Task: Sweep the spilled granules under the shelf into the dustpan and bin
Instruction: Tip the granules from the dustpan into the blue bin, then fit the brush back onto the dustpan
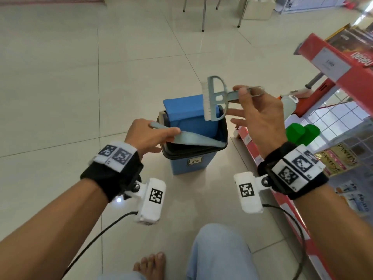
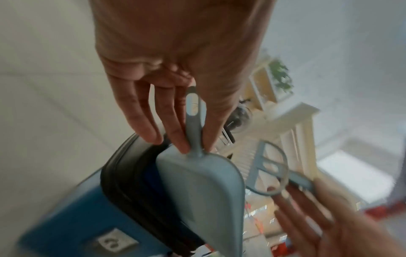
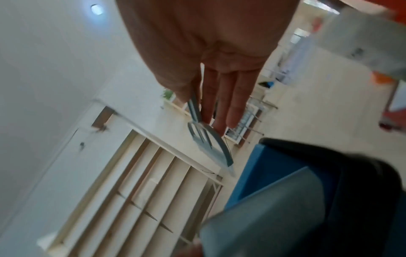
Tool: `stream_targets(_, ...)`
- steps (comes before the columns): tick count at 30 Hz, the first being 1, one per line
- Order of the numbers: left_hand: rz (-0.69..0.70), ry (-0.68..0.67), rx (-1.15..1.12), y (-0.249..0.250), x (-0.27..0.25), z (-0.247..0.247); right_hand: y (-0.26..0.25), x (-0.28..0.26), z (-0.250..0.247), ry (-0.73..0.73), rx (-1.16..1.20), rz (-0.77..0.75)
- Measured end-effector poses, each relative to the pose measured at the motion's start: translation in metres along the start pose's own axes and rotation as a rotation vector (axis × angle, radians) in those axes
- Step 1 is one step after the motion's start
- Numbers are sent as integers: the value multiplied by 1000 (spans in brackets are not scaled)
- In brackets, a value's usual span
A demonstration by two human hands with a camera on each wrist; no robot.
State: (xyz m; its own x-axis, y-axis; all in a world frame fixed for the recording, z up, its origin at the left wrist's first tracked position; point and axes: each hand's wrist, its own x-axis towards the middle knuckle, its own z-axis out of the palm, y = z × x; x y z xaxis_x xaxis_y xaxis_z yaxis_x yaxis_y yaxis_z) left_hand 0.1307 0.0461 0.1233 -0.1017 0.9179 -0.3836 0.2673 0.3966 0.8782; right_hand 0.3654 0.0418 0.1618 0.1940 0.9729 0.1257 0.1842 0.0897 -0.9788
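Observation:
A small blue bin [image 1: 186,164] with a black rim and a raised blue lid [image 1: 189,110] stands on the tiled floor. My left hand [image 1: 149,136] pinches the handle of a grey-blue dustpan [image 1: 193,139], tipped over the bin's opening; the left wrist view shows the dustpan [image 2: 202,187] against the bin [image 2: 72,224]. My right hand [image 1: 260,116] pinches the handle of a small grey brush [image 1: 215,98] between thumb and forefinger, the other fingers straight, white bristles hanging above the bin's far right corner. The brush [image 3: 206,140] shows blurred in the right wrist view. No granules are visible.
A red shop shelf [image 1: 331,63] with a wire grid and packets runs along the right. A clear bottle [image 1: 288,104] lies under it. Chair legs [image 1: 203,15] stand far back. My bare foot [image 1: 150,263] and knee [image 1: 218,249] are in front.

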Motion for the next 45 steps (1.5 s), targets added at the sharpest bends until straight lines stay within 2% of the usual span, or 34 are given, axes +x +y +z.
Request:
stream_targets(3, -61, -61, -260, -18, -7, -10, 2, -5, 4, 1, 152, 174)
stream_targets(5, -69, -108, -386, -29, -11, -17, 4, -9, 9, -62, 279, 270)
stream_targets(9, -73, -85, -616, -49, -18, -36, 5, -16, 30, -239, 300, 301)
stream_targets(11, -80, -53, -683, -57, -22, -48, 3, -20, 44, -305, 234, 259)
stream_targets(13, -68, -18, -655, -66, -27, -62, -2, -26, 59, -431, 151, 178)
stream_targets(17, -36, 61, -404, -81, -31, -88, -7, -40, 94, -790, -356, -130)
stream_targets(20, -41, 73, -162, -97, -22, -101, 16, -50, 140, -896, -664, -242)
stream_targets(22, -84, 43, -50, -110, -12, -104, 38, -58, 171, -911, -764, -236)
stream_targets(26, -198, 6, -26, -144, 13, -109, 88, -64, 217, -905, -734, -69)
stream_targets(30, -235, 76, -15, -180, 39, -107, 137, -55, 238, -922, -583, 198)
stream_targets(32, -257, 103, -78, -195, 51, -103, 160, -50, 244, -924, -516, 303)
stream_targets(34, -294, 150, -193, -207, 60, -97, 182, -45, 248, -836, -443, 385)
stream_targets(36, -344, 192, -241, -220, 68, -90, 203, -39, 251, -694, -441, 400)
stream_targets(39, -409, 168, -240, -239, 76, -78, 226, -31, 255, -549, -482, 362)
stream_targets(45, -462, 145, -210, -255, 96, -68, 251, -21, 267, -510, -524, 390)
